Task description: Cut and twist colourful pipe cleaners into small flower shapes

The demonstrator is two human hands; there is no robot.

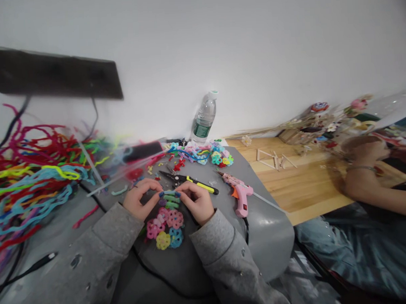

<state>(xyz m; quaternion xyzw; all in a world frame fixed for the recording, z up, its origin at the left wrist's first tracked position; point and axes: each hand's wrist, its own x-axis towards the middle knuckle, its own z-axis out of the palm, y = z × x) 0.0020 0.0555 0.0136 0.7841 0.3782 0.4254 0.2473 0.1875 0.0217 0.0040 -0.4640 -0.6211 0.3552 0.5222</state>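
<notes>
Between my two hands is a short light-green pipe cleaner piece (171,193), one end at each set of fingertips. My left hand (144,199) pinches its left end, and my right hand (196,200) pinches the right end. Just below lie more green pieces (172,202) and a cluster of fuzzy pipe cleaner flowers (162,223) in pink, yellow and blue. Behind my fingers rest pliers (201,185) with black and yellow handles. A pink hot glue gun (239,193) lies to the right of my right hand, a glue stick out of its back.
Tangled coloured pipe cleaners (39,177) heap up at left. A water bottle (205,118) stands against the wall, near finished fuzzy flowers (221,154). Black cables (161,279) cross the grey table (267,230). At right, another person's arm (369,180) is over a wooden table (305,188).
</notes>
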